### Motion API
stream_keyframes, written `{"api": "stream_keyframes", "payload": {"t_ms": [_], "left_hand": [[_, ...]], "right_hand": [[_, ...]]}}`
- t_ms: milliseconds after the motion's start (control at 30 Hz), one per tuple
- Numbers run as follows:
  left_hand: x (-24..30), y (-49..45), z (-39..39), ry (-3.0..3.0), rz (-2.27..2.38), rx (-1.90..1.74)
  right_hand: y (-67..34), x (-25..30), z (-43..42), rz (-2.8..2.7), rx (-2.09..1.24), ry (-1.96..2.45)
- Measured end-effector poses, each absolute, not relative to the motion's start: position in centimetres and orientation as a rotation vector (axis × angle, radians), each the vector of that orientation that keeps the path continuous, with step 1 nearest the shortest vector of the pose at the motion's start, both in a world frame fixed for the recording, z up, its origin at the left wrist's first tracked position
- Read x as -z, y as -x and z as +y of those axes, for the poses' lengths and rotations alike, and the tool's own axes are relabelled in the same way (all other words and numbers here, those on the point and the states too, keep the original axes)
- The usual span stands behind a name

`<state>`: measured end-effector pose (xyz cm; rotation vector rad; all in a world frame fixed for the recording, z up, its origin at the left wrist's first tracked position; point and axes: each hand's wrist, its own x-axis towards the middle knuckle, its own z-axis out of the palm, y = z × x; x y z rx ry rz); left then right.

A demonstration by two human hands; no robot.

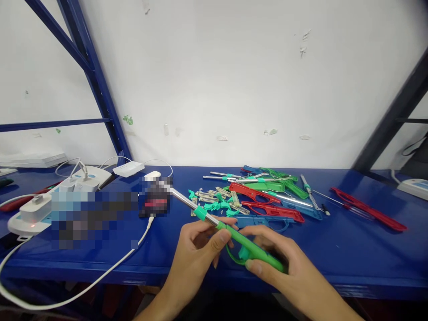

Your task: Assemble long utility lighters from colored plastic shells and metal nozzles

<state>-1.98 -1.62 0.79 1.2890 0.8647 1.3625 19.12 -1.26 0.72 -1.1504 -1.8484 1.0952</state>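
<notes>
Between both hands, over the table's front edge, is a green long-nosed lighter (252, 246) with a metal tube (183, 197) and a teal collar (200, 213). The tube points up and left. My left hand (200, 249) is closed on the front of the green body, with its thumb on top by the tube's base. My right hand (281, 258) is closed around the rear handle end. A teal trigger (244, 253) shows inside the green guard loop. The undersides of the fingers are partly hidden by the lighter.
Behind the hands lie red lighter shells (256, 192), blue shells (264, 221), green shells (296, 187), several teal triggers (217, 205) and metal tubes (222, 174). Another red shell (371, 209) lies right. At left are a power strip (20, 223) and a white cable (127, 256).
</notes>
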Motion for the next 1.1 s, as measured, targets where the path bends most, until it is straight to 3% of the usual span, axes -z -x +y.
{"api": "stream_keyframes", "payload": {"t_ms": [300,1100], "left_hand": [[-1.4,1.8,-1.0,-1.092,0.906,-1.488],[-0.4,2.0,-0.4,-1.211,0.929,-1.360]], "right_hand": [[-19.1,0.4,-1.3,-1.896,-0.639,1.079],[-19.9,1.5,-1.1,-1.789,-0.628,1.171]]}}
